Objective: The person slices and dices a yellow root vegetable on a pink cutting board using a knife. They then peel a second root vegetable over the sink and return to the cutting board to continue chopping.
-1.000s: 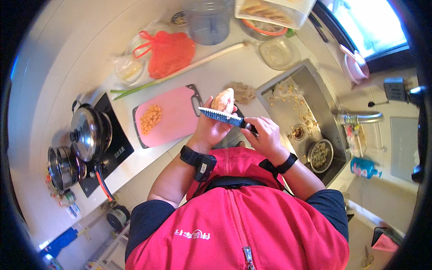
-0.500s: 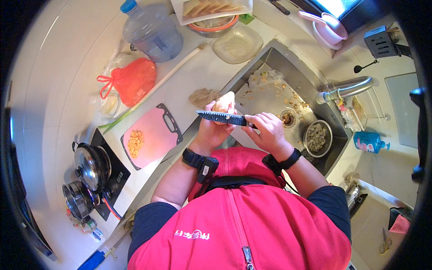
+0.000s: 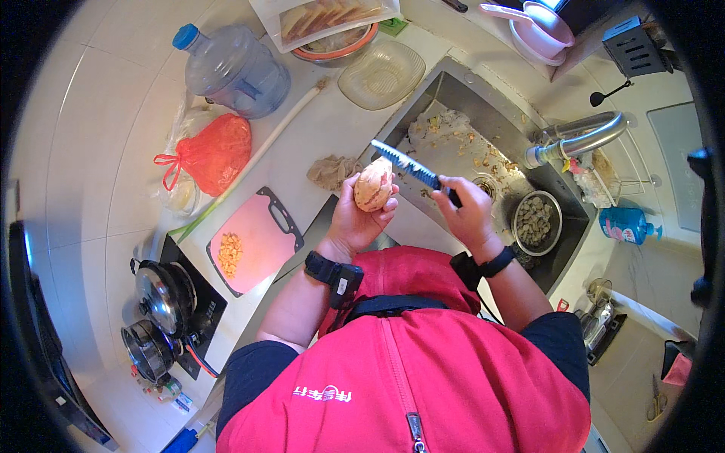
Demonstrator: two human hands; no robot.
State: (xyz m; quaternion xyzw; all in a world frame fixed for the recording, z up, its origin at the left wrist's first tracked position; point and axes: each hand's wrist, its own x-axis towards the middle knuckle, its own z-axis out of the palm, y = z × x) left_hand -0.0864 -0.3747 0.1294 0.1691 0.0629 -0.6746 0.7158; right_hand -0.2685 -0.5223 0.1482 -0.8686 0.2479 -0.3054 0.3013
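Note:
My left hand (image 3: 359, 223) is wrapped round a rounded, pinkish-tan tuber (image 3: 372, 189) with darker brown streaks and paler patches near its top. In my right hand (image 3: 470, 214) is a kitchen knife (image 3: 410, 165), gripped by its dark handle. Its dark, textured blade points up and to the left, just beyond the tuber, and seems apart from it. Both hands are raised over the counter's front edge, by the left side of the sink (image 3: 453, 98). A crumpled brown cloth (image 3: 332, 173) lies on the counter beside my left hand.
Diced orange pieces (image 3: 229, 253) lie on a pink cutting board (image 3: 257, 260). A long leek (image 3: 264, 147), red bag (image 3: 217, 155) and water jug (image 3: 240, 72) stand behind it. Inside the sink are scraps and a bowl (image 3: 556, 235) of greyish pieces. Pots (image 3: 162, 298) sit far left.
My right hand has swung the knife up and right, away from the tuber. The blade lay across the tuber before; now the tuber shows fully, turned upright in my left hand.

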